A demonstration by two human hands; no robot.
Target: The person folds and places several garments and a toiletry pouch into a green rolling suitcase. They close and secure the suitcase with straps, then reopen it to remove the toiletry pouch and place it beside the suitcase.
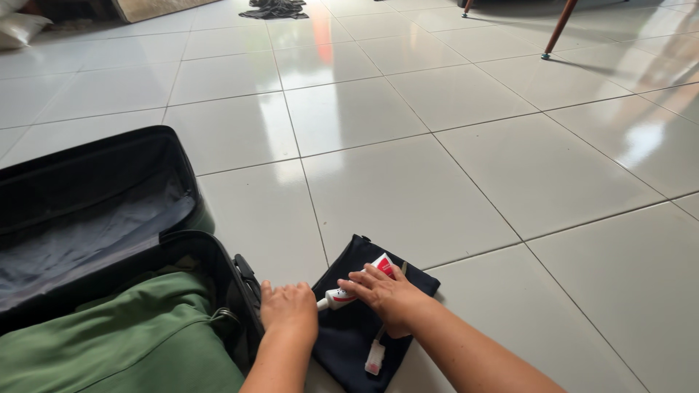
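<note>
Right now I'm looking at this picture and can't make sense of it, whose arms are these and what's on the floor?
The camera sits on a person's head and looks down, so the two bare arms are their own. They are at a white tiled floor. The left hand rests at the edge of a dark blue pouch, beside an open black suitcase with green fabric inside. The right hand lies on a white and red tube on the pouch. A toothbrush lies there too. Neither hand clearly grips anything.

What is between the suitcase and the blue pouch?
The left hand rests between the black suitcase and the dark blue pouch, seen from the head camera.
</note>
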